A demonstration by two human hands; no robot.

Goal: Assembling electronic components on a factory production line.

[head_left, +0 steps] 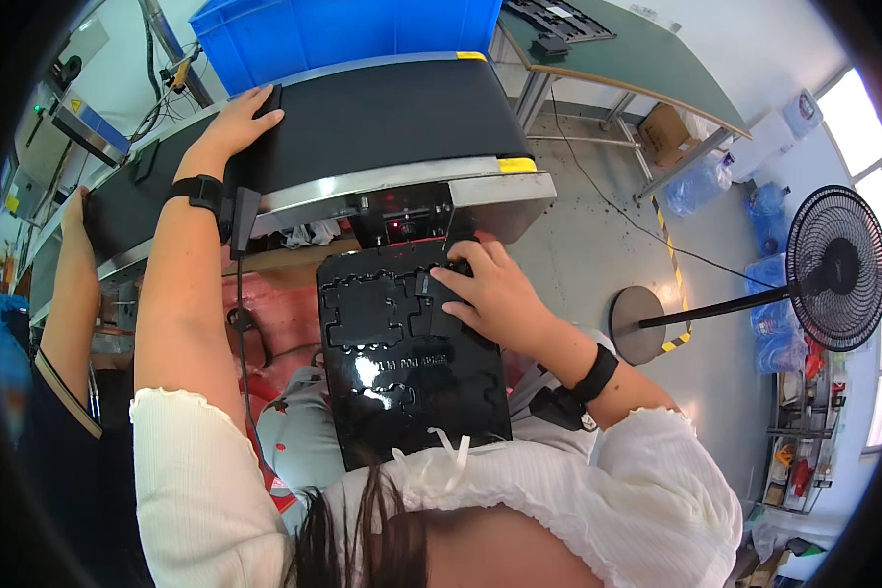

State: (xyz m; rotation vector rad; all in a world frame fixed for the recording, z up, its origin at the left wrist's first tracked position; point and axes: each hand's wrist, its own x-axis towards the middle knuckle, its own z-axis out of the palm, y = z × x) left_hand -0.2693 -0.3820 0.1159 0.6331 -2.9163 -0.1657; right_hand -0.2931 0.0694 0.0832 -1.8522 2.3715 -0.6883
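My left hand reaches forward onto the black conveyor belt. Its thumb and fingers close around a thin flat black part lying there. A black moulded tray with shaped recesses rests on my lap, just in front of the conveyor. My right hand is at the tray's upper right, its fingers bent down at a narrow recess. Whatever lies under those fingertips is dark against the tray and too hard to tell apart. Another flat black part sits farther left on the belt.
A big blue bin stands behind the conveyor. Another person's arm reaches to the belt at the left. To the right are a green-topped table, a black standing fan and several water bottles. A cable hangs beside my left arm.
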